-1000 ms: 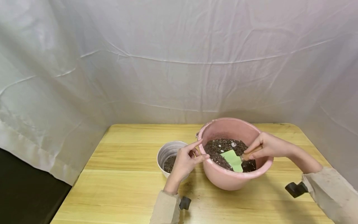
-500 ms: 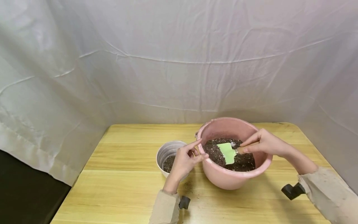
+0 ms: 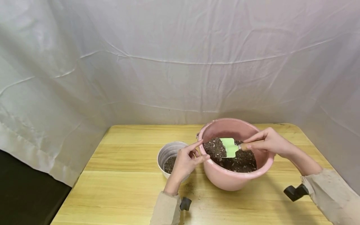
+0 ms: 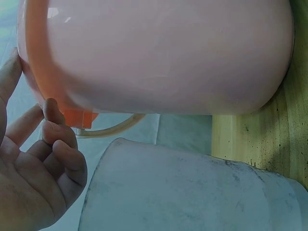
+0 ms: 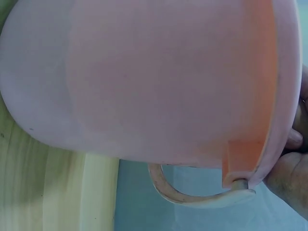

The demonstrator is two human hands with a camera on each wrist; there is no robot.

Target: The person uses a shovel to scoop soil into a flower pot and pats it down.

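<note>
- On the wooden table [image 3: 126, 175], toward its right half, stands a pink bucket [image 3: 225, 179] holding dark soil [image 3: 244, 162] flecked with pale bits; the soil sits well below the rim.
- Just beside the bucket on its left, touching or nearly so, stands a small white pot [image 3: 168, 151] with ribbed inner walls and a shallow layer of the same dark soil at the bottom.
- Over the bucket's soil hangs a small trowel [image 3: 229, 147] with a light green blade and a wooden handle, lying roughly level, blade pointing left.
- Gripping that handle is the right hand [image 3: 271, 143], fingers curled round the wood above the bucket's right rim.
- Between pot and bucket is the left hand [image 3: 185, 161], fingers loosely bent, forefinger stretched toward the bucket's left rim and thumb against its wall; it holds nothing.
- From the left wrist view the bucket's pink wall [image 4: 159, 53] fills the top, the pot's white side [image 4: 192, 192] below it, and the curled fingers [image 4: 57, 159] lie beside the rim.
- From the right wrist view the bucket's wall [image 5: 144, 77] and its thin pale carrying handle [image 5: 192, 195] show.
- Loose soil crumbs [image 3: 189, 187] lie on the table before the bucket.
- Behind everything hangs a creased white sheet [image 3: 180, 62], closing off the back and sides.
</note>
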